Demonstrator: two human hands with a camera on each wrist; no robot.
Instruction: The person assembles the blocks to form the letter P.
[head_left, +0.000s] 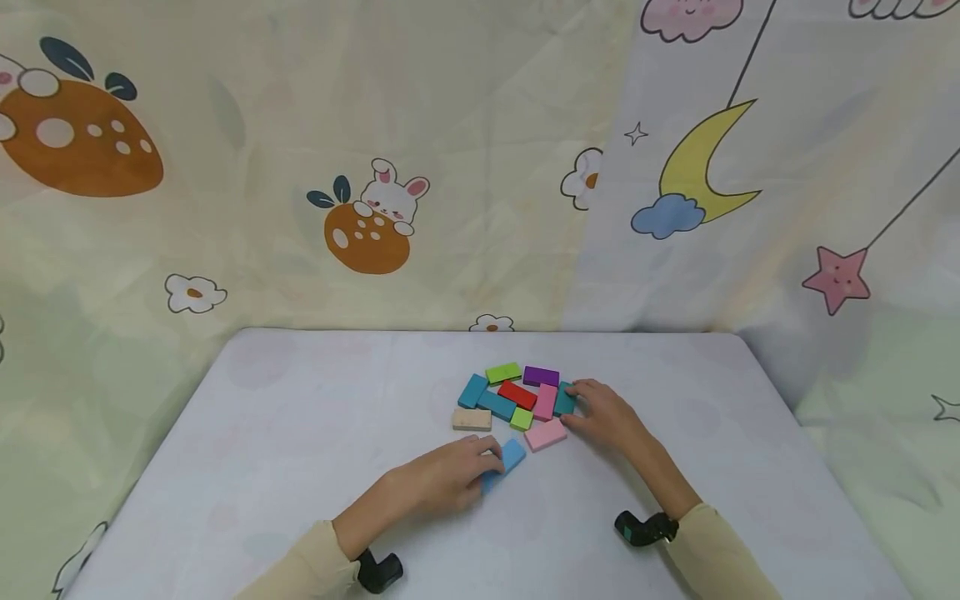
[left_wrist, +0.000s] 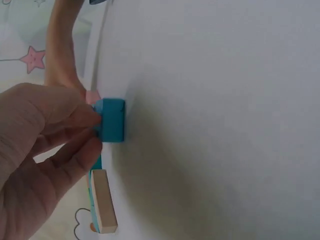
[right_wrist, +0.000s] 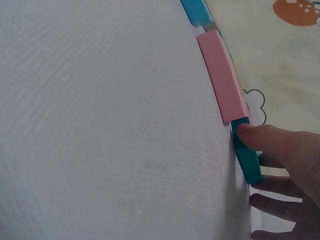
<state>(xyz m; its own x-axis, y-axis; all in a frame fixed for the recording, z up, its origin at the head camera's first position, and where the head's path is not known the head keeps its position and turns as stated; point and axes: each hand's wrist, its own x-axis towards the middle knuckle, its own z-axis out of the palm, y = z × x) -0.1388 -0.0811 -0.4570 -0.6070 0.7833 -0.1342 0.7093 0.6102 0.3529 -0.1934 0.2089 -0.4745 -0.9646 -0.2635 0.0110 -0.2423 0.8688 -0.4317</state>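
Near the front of a group of coloured blocks, my left hand (head_left: 450, 473) pinches a light blue block (head_left: 512, 457) between thumb and fingers. The left wrist view shows the end face of this blue block (left_wrist: 113, 120) just beyond the fingertips. At the group's right side my right hand (head_left: 609, 421) holds a teal block (head_left: 563, 400) by its ends, thumb at the near end. In the right wrist view, the teal block (right_wrist: 246, 155) lies on the table beside a pink block (right_wrist: 223, 77). That pink block (head_left: 546, 435) sits between the two hands.
Grouped close together are a purple block (head_left: 541, 377), a red block (head_left: 517, 394), another pink block (head_left: 545, 402), two lime blocks (head_left: 503, 372) and two blue blocks (head_left: 472, 391). A plain wooden block (head_left: 472, 419) lies at their left. The white table (head_left: 262, 467) meets a patterned cloth (head_left: 480, 167) behind.
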